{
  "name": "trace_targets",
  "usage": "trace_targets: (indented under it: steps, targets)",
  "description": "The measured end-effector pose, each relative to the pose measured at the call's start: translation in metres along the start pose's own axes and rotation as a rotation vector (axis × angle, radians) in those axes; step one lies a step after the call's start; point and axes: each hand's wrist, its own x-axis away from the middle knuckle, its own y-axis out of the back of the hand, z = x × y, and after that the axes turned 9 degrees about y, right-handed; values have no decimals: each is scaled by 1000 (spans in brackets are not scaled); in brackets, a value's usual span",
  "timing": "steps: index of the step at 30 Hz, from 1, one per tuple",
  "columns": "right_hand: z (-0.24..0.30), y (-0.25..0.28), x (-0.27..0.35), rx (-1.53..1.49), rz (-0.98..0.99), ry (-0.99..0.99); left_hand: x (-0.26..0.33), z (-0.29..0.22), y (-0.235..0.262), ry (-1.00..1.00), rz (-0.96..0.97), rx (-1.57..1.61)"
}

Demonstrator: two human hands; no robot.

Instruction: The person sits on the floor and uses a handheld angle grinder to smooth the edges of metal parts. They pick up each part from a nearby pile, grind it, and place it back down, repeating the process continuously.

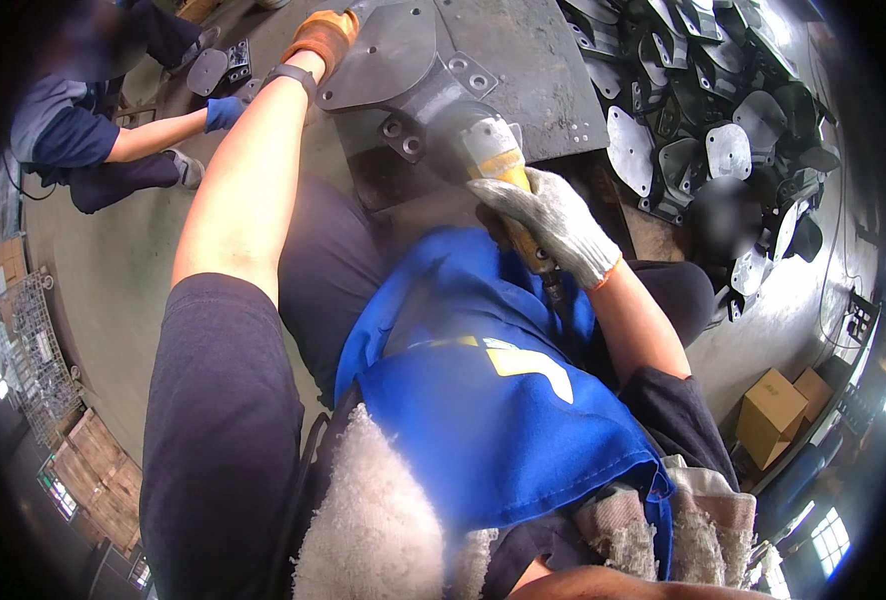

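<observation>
My right hand [561, 222], in a pale knit glove, is wrapped round the yellow body of an angle grinder [508, 168]. The grinder's head points away from me, over the near part of a dark metal bracket [388, 55]; its disc is too blurred to make out. This bracket has a broad rounded plate and smaller lugs with bolt holes, and lies on a dark steel work table [538, 75]. At the bracket's far left edge, my left hand [325, 40] in an orange glove grips the plate, with its fingertips partly out of sight.
Many similar metal brackets [728, 150] are heaped to the right of the table. On the left a co-worker [83, 130] with a blue glove crouches by another bracket [209, 72]. Cardboard boxes [771, 415] stand at the lower right, and a wire cage [38, 340] at the far left.
</observation>
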Motion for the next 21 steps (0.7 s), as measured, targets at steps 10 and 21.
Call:
trace_targets:
  steps: [10,21]
  targets:
    - [6,-10,-3,1,50,12,1,-1,7,19,2,11]
    - [-31,28,34,-117,-152,66,2,-1,11,91,26,68]
